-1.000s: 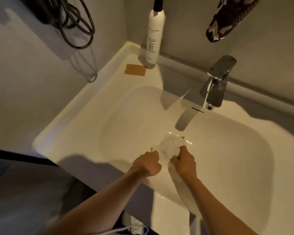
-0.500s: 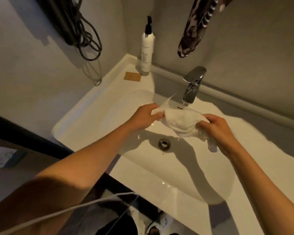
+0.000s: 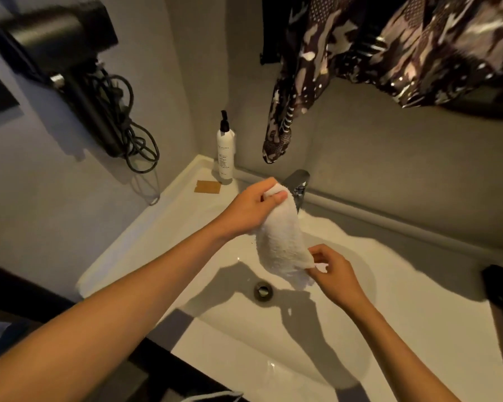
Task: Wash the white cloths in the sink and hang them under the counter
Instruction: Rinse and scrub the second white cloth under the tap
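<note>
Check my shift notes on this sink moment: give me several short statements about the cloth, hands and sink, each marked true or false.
1. The left hand grips the white cloth at its top. True.
2. The cloth lies flat in the sink. False: it hangs above the basin.
3. The right hand pinches the cloth's lower corner. True.
4. The pump bottle lies on its side. False: it stands upright.
5. A plug covers the drain. False: it is open.
</note>
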A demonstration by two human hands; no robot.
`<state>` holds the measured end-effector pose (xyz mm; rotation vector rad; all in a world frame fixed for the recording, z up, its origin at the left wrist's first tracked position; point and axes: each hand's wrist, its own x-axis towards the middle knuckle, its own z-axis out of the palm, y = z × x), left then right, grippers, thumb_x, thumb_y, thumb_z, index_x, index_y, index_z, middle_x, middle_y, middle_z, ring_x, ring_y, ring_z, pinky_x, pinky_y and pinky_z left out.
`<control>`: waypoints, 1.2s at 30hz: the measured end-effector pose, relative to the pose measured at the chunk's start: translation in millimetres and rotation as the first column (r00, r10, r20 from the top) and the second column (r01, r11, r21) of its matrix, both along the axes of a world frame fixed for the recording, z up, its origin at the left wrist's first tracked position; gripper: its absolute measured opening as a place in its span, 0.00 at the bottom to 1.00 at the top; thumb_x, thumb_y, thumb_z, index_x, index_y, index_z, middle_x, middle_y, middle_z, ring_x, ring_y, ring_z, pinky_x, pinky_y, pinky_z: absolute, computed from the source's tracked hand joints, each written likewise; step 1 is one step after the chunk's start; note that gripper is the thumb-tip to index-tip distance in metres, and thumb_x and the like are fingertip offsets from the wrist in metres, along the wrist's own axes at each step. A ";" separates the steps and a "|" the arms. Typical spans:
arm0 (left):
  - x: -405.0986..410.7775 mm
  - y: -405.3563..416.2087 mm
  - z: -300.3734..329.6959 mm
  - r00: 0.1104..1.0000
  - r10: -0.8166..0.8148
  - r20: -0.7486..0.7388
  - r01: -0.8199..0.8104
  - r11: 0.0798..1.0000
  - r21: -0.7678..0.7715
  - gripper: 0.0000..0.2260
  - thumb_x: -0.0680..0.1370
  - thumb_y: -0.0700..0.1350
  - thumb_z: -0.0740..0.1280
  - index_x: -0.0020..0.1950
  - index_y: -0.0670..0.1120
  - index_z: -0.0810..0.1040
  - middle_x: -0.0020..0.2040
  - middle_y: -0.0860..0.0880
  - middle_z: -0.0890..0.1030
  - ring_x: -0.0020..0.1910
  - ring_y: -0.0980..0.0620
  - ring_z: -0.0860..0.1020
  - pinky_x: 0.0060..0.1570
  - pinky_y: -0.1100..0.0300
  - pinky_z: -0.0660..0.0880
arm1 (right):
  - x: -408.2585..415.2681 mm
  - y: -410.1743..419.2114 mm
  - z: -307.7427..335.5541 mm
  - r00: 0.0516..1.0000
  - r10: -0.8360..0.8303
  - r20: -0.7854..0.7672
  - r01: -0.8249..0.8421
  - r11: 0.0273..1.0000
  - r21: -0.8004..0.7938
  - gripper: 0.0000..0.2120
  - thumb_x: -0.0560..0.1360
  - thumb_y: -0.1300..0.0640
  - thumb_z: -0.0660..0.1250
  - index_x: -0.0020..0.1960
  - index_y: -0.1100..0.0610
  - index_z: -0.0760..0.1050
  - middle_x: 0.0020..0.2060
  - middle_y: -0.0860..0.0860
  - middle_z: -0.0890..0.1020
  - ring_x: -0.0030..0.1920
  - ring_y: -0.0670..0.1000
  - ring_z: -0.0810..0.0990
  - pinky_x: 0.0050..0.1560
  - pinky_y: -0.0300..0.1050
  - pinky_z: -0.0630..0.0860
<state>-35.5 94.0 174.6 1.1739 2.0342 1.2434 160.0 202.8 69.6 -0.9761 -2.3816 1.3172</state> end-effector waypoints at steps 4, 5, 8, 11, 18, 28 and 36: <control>9.3 15.7 15.3 0.980 -0.169 -0.103 0.169 0.986 -0.007 0.10 0.81 0.51 0.65 0.48 0.45 0.74 0.41 0.47 0.79 0.40 0.54 0.74 0.41 0.57 0.71 | -7.0 -9.4 20.1 0.992 -0.074 -0.098 0.075 0.997 0.008 0.22 0.74 0.65 0.69 0.65 0.52 0.72 0.62 0.47 0.78 0.62 0.48 0.77 0.57 0.39 0.73; 9.2 19.9 16.8 0.973 -0.199 -0.115 0.198 0.980 -0.020 0.10 0.81 0.51 0.65 0.48 0.45 0.75 0.43 0.46 0.80 0.41 0.54 0.76 0.42 0.56 0.72 | -10.8 -13.6 29.7 0.982 -0.054 -0.180 0.058 0.998 0.017 0.25 0.74 0.61 0.72 0.68 0.51 0.69 0.64 0.44 0.76 0.64 0.44 0.75 0.61 0.39 0.73; 12.2 28.4 19.6 0.971 -0.233 -0.046 0.234 0.971 0.036 0.12 0.80 0.49 0.67 0.48 0.39 0.76 0.43 0.40 0.80 0.40 0.54 0.75 0.43 0.57 0.72 | -35.8 -27.2 53.5 0.940 0.000 -0.342 -0.030 0.996 -0.084 0.34 0.69 0.52 0.77 0.71 0.48 0.66 0.64 0.40 0.76 0.63 0.37 0.75 0.60 0.30 0.73; 7.7 26.3 18.6 0.972 -0.214 0.097 0.205 0.974 0.093 0.10 0.79 0.44 0.70 0.49 0.36 0.77 0.39 0.44 0.78 0.38 0.56 0.75 0.41 0.62 0.72 | -66.9 -36.9 52.6 0.916 -0.151 -0.372 0.089 0.980 -0.179 0.17 0.72 0.58 0.68 0.60 0.50 0.74 0.51 0.44 0.82 0.53 0.43 0.81 0.47 0.29 0.76; 13.9 -27.7 -80.3 0.689 0.501 0.524 -0.305 0.856 -0.416 0.16 0.81 0.56 0.62 0.55 0.43 0.74 0.52 0.45 0.79 0.53 0.45 0.78 0.49 0.53 0.74 | -83.3 -40.3 30.9 0.709 -0.658 -0.252 0.342 0.634 -0.694 0.06 0.77 0.62 0.66 0.51 0.60 0.80 0.42 0.58 0.84 0.42 0.54 0.82 0.43 0.43 0.80; 33.9 -2.7 -141.1 -0.352 0.273 0.895 -0.320 0.864 -0.389 0.31 0.77 0.64 0.63 0.70 0.42 0.72 0.58 0.37 0.82 0.54 0.36 0.80 0.52 0.39 0.77 | -53.8 -31.1 23.3 0.785 -0.596 -0.170 0.053 0.338 -0.940 0.08 0.79 0.57 0.64 0.52 0.61 0.78 0.41 0.59 0.82 0.40 0.55 0.84 0.48 0.53 0.81; 33.0 15.5 -144.0 0.071 0.450 0.890 -0.308 0.859 -0.409 0.20 0.80 0.53 0.64 0.67 0.42 0.76 0.65 0.39 0.79 0.59 0.42 0.80 0.50 0.51 0.79 | -53.1 -38.1 -21.0 0.971 -0.220 0.089 0.230 0.966 -0.121 0.14 0.78 0.59 0.63 0.63 0.58 0.71 0.55 0.53 0.79 0.51 0.52 0.78 0.46 0.42 0.72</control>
